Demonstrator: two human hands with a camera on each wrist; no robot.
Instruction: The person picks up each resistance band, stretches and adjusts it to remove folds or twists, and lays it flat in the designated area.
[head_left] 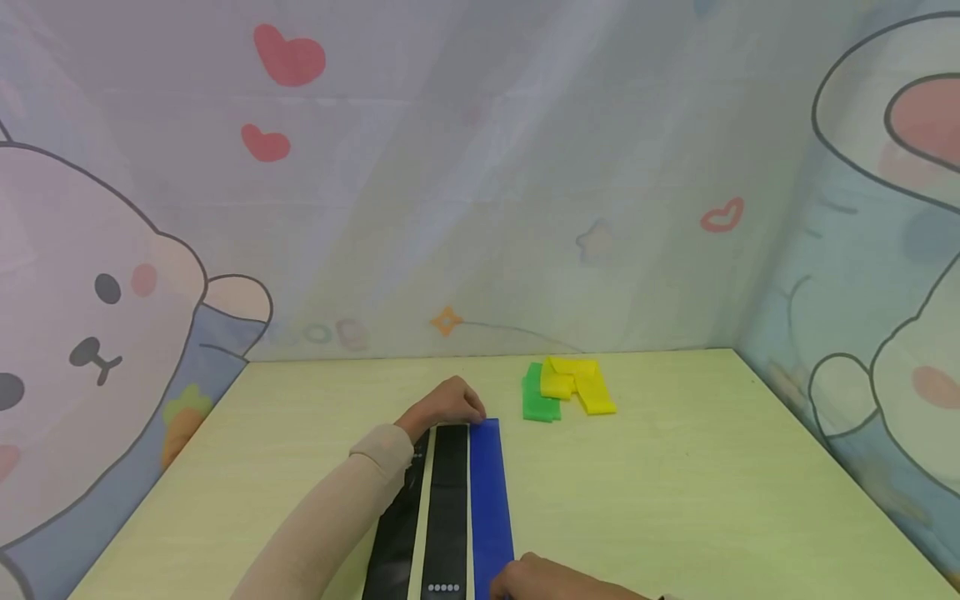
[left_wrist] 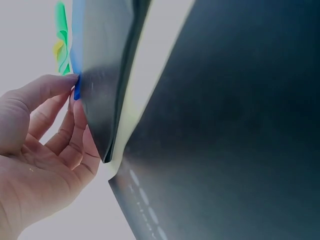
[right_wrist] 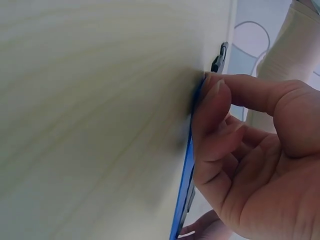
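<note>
A flat blue resistance band point(head_left: 491, 500) lies lengthwise on the table, to the right of two black bands. At its far end my left hand point(head_left: 447, 402) pinches the edge; thumb and fingertips meet on the blue strip in the left wrist view. My right hand point(head_left: 558, 579), partly cut off by the frame's lower edge, is at the near end. In the right wrist view that hand point(right_wrist: 260, 150) pinches the blue band point(right_wrist: 184, 185) between thumb and curled index finger. The middle black band point(head_left: 446, 508) bears a row of pale dots. My left sleeve partly covers the outer black band point(head_left: 392, 546).
Beyond the blue band, to the right, a folded green band point(head_left: 540, 404) lies partly under a folded yellow band point(head_left: 588, 383). The pale yellow table point(head_left: 675, 483) meets a printed cloth backdrop point(head_left: 480, 167) at its back edge.
</note>
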